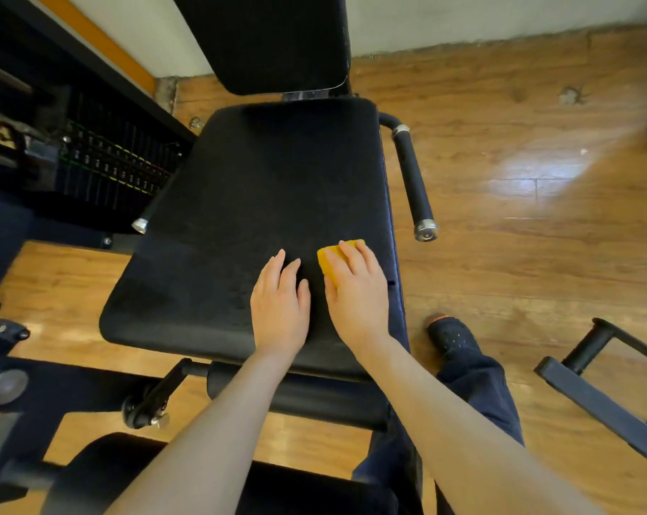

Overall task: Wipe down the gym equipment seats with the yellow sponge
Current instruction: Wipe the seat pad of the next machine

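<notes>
From the head camera, one black padded seat [262, 217] fills the middle of the view, with one black backrest [266, 39] rising at its 12 o'clock edge. Nothing here serves as a container; the seat is the only bearing surface, and it carries two hands and one sponge.

The right hand [357, 291] lies palm down over the yellow sponge [331, 260], at about 4 o'clock on the seat, near its right edge. The fingers [351, 258] are laid nearly straight and close together across the top of the sponge, pressing it flat to the padding rather than curling round it; a yellow corner shows at the hand's 11 o'clock, and a strip more past the fingertips. Whether the thumb hooks the sponge's side cannot be told.

The left hand [279, 310] rests flat on the seat just beside the right one, at its 9 o'clock, fingers straight and together, thumb alongside, holding nothing. The two hands are close but apart.

Two bar handles flank the seat: one handle [413, 180] at 3 o'clock with chrome end caps, the other handle's end [140, 224] showing at 9 o'clock. A weight stack [110, 161] stands at 10 o'clock. One dark shoe [450, 334] stands on the wooden floor [518, 254] at 4 o'clock.
</notes>
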The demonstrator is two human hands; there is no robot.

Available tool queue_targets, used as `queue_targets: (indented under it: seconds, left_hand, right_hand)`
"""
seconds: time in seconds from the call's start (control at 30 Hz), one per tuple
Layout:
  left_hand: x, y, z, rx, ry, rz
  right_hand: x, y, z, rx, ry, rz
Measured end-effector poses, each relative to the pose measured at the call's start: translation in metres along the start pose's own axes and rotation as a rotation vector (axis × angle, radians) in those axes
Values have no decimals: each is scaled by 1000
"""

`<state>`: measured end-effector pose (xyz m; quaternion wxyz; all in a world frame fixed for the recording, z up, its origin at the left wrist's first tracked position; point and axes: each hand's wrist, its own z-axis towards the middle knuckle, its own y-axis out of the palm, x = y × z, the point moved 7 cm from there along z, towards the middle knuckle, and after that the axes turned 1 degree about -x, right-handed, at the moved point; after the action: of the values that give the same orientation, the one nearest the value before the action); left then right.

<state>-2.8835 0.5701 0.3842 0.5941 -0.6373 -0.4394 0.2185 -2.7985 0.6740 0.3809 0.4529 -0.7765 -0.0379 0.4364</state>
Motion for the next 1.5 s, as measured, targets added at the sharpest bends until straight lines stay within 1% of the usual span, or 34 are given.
queue_targets:
  seconds: [0.07, 0.17, 0.23, 0.33, 0.4, 0.47, 0.6, 0.73, 0.87, 1.0, 1.13, 1.3, 1.5]
  left_hand:
    - [-6, -4, 0, 6, -29, -2]
    - [-8, -7, 1, 18, -47, -13]
    - [-7, -9, 1, 26, -74, -29]
    - [3, -11, 0, 40, -110, -76]
    - [15, -12, -2, 40, -119, -107]
    - [29, -13, -1, 37, -120, -142]
    - [55, -13, 0, 40, -116, -200]
    - [75, -2, -3, 19, -163, -258]
    - [89, 16, -7, -18, -225, -188]
    - [95, 21, -6, 52, -303, -143]
    - [98, 22, -6, 118, -370, -197]
    - [99, 18, -4, 135, -428, -288]
    - [78, 5, 13, 152, -390, -304]
  right_hand:
    - [-2, 6, -4, -12, -38, -126]
    - [-1, 5, -2, -54, -41, -102]
    - [-1, -3, 2, -83, -15, 18]
    - [7, -21, 7, -94, 79, 280]
    - [16, -33, 11, -51, 91, 314]
    - [29, -41, 16, -29, 108, 293]
    - [55, -49, 27, -41, 128, 237]
    - [65, -52, 32, -110, 97, 177]
    - [73, -60, 33, -190, 43, 140]
    - [79, -72, 39, -235, -58, 92]
    - [84, -84, 49, -264, -85, 86]
    - [77, -87, 68, -290, -134, 101]
    - [45, -78, 94, -337, -168, 74]
